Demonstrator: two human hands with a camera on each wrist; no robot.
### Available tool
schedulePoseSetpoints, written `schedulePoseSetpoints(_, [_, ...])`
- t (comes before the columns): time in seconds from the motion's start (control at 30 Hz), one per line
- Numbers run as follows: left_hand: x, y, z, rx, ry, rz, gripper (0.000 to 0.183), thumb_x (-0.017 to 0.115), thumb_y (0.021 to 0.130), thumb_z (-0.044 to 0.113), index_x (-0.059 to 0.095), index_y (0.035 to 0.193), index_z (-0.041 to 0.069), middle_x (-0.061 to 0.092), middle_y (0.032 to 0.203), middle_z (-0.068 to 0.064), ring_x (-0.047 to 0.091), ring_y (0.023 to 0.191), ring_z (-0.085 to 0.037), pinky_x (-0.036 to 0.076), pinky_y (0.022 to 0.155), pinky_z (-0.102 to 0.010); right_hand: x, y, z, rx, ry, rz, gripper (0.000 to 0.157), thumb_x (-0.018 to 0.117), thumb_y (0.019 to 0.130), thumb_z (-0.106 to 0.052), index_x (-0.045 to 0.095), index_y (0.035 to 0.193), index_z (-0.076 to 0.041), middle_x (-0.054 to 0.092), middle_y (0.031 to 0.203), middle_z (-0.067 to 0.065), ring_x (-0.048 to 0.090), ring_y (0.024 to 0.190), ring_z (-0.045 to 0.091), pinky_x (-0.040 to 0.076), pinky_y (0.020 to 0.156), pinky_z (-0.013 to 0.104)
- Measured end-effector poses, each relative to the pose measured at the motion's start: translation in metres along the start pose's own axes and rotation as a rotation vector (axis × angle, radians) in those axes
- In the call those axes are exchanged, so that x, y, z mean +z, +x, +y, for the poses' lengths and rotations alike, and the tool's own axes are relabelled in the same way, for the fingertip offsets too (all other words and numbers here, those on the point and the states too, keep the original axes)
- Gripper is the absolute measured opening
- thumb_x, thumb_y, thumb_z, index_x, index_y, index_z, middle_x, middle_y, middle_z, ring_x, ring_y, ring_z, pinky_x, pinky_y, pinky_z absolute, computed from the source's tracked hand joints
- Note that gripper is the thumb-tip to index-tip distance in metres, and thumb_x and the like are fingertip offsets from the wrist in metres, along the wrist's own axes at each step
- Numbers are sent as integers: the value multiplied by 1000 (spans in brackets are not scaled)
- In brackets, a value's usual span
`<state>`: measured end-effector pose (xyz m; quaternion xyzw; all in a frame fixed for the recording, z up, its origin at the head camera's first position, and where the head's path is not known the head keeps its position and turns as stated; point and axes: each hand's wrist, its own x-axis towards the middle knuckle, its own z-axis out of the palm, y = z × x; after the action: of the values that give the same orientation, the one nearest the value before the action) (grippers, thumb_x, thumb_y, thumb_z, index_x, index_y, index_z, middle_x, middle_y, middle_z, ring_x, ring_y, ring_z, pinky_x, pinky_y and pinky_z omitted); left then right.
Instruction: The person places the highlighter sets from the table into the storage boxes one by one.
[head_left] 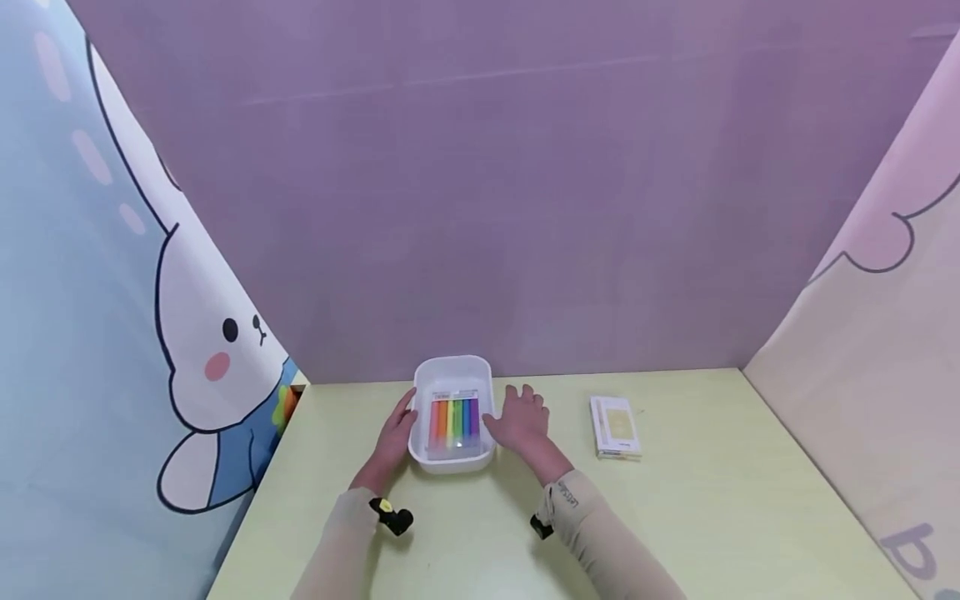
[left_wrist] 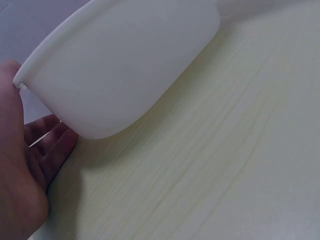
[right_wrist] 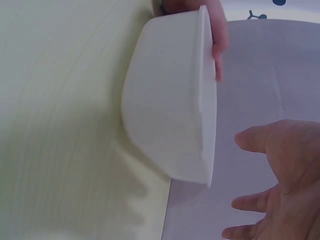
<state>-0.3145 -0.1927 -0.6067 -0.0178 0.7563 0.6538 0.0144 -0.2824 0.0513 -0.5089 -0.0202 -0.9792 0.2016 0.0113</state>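
Note:
A white plastic basin (head_left: 450, 467) stands near the table's back edge. Inside it lies a clear pack of rainbow-coloured sticks (head_left: 454, 421), their exact kind too small to tell. My left hand (head_left: 392, 435) holds the basin at its left side, thumb over the rim and fingers against the outer wall; the left wrist view shows those fingers (left_wrist: 52, 145) low beside the base. To the right of the basin, my right hand (head_left: 520, 422) hovers with its fingers spread and holds nothing. In the right wrist view a gap parts this hand (right_wrist: 285, 180) from the basin's rim.
A small white box (head_left: 617, 427) with a yellow panel lies on the table to the right. The pale wooden table (head_left: 465, 542) meets a purple wall (head_left: 525, 208) at the back. Printed cloth panels (head_left: 217, 367) flank both sides.

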Motion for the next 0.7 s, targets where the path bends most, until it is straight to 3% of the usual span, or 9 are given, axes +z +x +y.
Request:
schedulePoseSetpoints(0.23, [1, 7, -1, -8, 4, -4, 49, 42, 105, 25, 33, 152, 28, 47, 142, -19, 51, 120, -33, 42, 99, -47, -3, 4, 23, 27, 17, 1, 72, 66, 86, -45, 47, 138, 1, 39, 140, 29, 37, 126, 46, 34, 98, 61])
schedulePoseSetpoints(0.47, [1, 8, 2, 13, -32, -22, 49, 41, 105, 29, 31, 153, 30, 38, 149, -19, 42, 129, -38, 33, 105, -53, -5, 5, 49, 15, 4, 11, 73, 65, 86, -44, 45, 138, 3, 39, 140, 31, 37, 125, 49, 34, 98, 62])
schedulePoseSetpoints(0.7, [-1, 6, -4, -1, 15, -17, 49, 43, 104, 31, 33, 152, 32, 31, 155, -11, 31, 138, -35, 25, 109, -54, -13, -2, 73, 34, -22, 12, 73, 64, 87, -44, 45, 137, 5, 39, 139, 32, 38, 124, 50, 34, 98, 63])
